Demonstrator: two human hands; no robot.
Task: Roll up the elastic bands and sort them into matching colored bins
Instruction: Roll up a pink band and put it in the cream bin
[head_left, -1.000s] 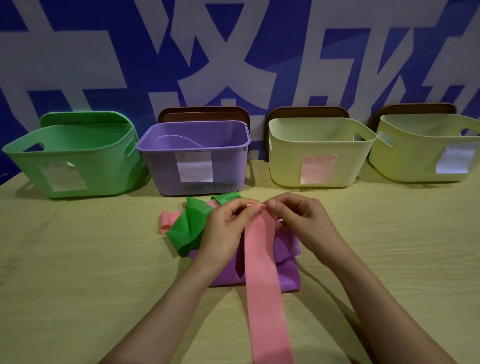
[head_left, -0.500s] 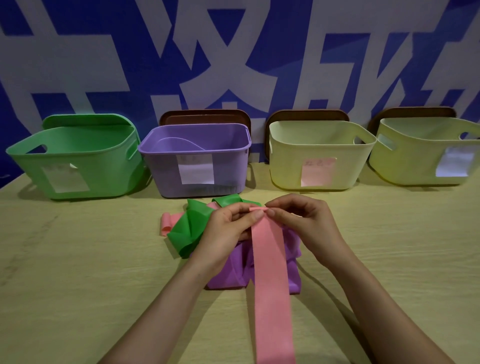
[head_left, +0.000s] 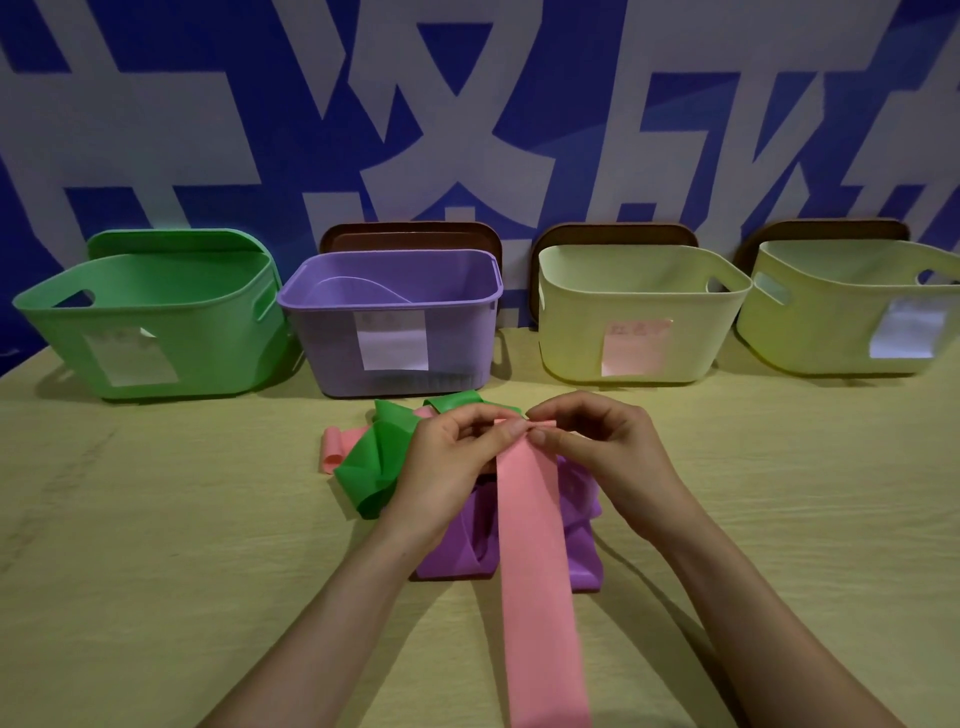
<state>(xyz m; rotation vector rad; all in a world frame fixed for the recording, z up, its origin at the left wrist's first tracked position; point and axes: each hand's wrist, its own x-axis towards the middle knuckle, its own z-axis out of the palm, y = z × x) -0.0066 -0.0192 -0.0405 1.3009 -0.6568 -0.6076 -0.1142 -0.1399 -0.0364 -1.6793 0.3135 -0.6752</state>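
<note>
Pink band (head_left: 535, 561) is a long flat strip running from the bottom edge of the view up the middle of the worktop (head_left: 156, 571), its far end raised off the pile. Left hand (head_left: 447, 467) and right hand (head_left: 597, 457) both pinch that far end, each grip clamped on it, thumbs and forefingers close together with the end folded over between them. The strip lies across a crumpled purple band (head_left: 462, 545), which sits under both wrists. Green band (head_left: 374, 462) is bunched just left of the left hand, partly hidden behind it. A small pink curl (head_left: 332, 449) pokes out left of the green; possibly a second band, can't tell. Four bins line the back: green bin (head_left: 156, 322), purple bin (head_left: 395, 322), cream bin (head_left: 639, 312) with a pink label (head_left: 634, 345), and yellow-green bin (head_left: 852, 312) at the right edge. Label text is too blurred to read. Brown lids (head_left: 410, 236) lean behind the three right-hand bins against a blue-and-white wall (head_left: 467, 104).
</note>
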